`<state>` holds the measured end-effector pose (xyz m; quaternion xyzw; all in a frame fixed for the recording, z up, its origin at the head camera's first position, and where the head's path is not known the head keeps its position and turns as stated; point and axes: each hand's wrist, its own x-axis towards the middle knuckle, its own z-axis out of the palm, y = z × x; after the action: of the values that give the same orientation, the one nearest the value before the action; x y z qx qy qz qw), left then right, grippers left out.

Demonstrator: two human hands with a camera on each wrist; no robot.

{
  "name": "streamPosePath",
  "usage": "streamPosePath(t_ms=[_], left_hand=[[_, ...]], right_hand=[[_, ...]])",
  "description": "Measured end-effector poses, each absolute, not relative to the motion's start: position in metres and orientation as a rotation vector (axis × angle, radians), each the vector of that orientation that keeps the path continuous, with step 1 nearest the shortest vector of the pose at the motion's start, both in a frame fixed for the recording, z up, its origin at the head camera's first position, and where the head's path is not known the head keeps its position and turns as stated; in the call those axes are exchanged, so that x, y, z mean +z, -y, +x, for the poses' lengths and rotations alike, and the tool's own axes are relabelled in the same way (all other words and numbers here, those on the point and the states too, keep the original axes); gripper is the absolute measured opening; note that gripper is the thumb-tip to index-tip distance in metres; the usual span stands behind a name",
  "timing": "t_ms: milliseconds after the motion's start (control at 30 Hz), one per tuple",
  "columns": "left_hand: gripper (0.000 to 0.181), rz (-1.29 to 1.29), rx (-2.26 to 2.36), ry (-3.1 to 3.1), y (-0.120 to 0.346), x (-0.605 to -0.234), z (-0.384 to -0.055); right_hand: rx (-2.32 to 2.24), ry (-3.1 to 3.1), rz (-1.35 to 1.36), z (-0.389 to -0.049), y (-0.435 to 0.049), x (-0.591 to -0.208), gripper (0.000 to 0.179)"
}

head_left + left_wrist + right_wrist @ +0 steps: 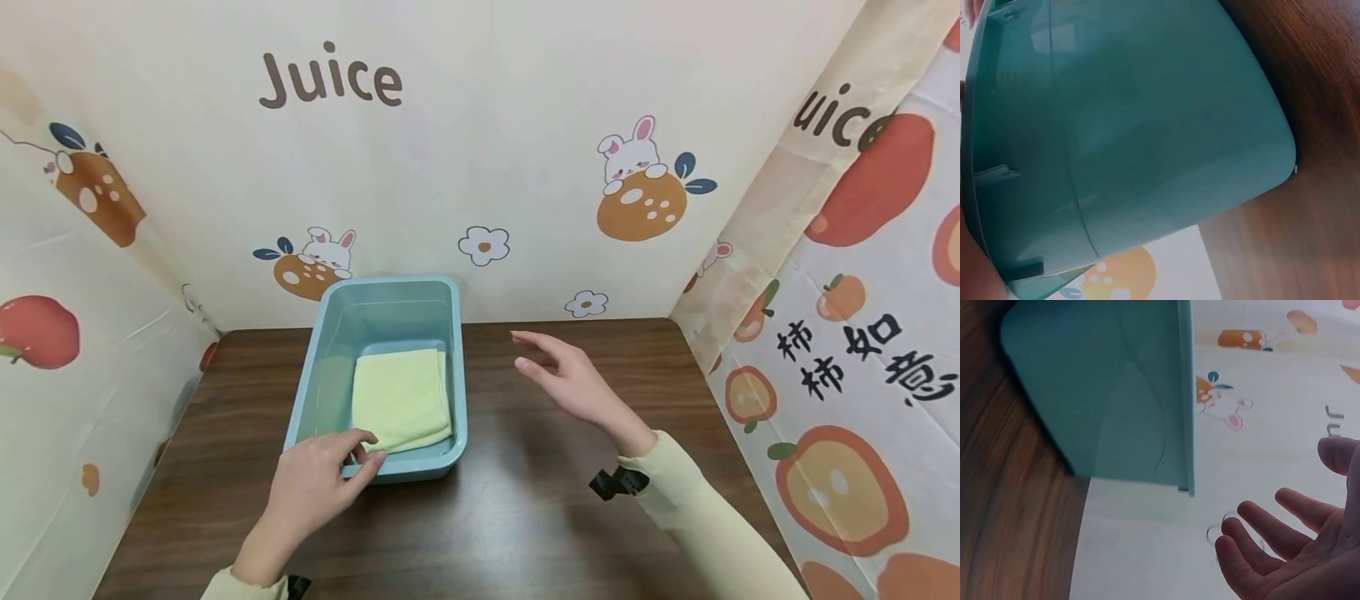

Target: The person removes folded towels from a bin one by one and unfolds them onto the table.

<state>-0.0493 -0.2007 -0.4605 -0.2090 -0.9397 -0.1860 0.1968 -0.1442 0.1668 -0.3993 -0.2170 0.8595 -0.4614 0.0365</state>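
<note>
One bin (461, 375) stands on the one table (517, 525), its far end close to the back sheet (480, 167). It is blue-green, smooth and glossy, apparently plastic: an oblong with rounded corners, a lipped rim and walls narrowing downward. The left wrist view shows small tabs beneath the lip and a thin line along the wall.

Inside lies one cloth (401, 396), pale yellow and soft-looking, folded into a neat near-square. It rests flat on the bin's floor, towards the near right; stacked layers show along its right and near edges.

There are two hands. The left hand (318, 471) bends over the bin's near left corner, fingertips beside the cloth; whether it grips anything I cannot tell. The right hand (566, 375) is in the air right of the bin, holding nothing, thumb and fingers spread apart. Two pale sleeves and two black bands show at the wrists.

The table is dark, streaked wood grain. The back sheet carries two flowers and two rabbits on oranges.
</note>
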Motion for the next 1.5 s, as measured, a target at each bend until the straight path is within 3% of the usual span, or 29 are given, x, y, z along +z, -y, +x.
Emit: streamPosePath(t_ms=[567, 1500], left_hand=[[0.019, -0.59, -0.492, 2.675, 0.2, -0.455, -0.047], [0.017, -0.569, -0.512, 2.686, 0.199, -0.456, -0.046]], right_hand=[[-1.322, -2.517, -0.84, -0.182, -0.096, -0.378, 0.047], [-1.033, -2.462, -0.68, -0.239, 0.017, -0.395, 0.05]])
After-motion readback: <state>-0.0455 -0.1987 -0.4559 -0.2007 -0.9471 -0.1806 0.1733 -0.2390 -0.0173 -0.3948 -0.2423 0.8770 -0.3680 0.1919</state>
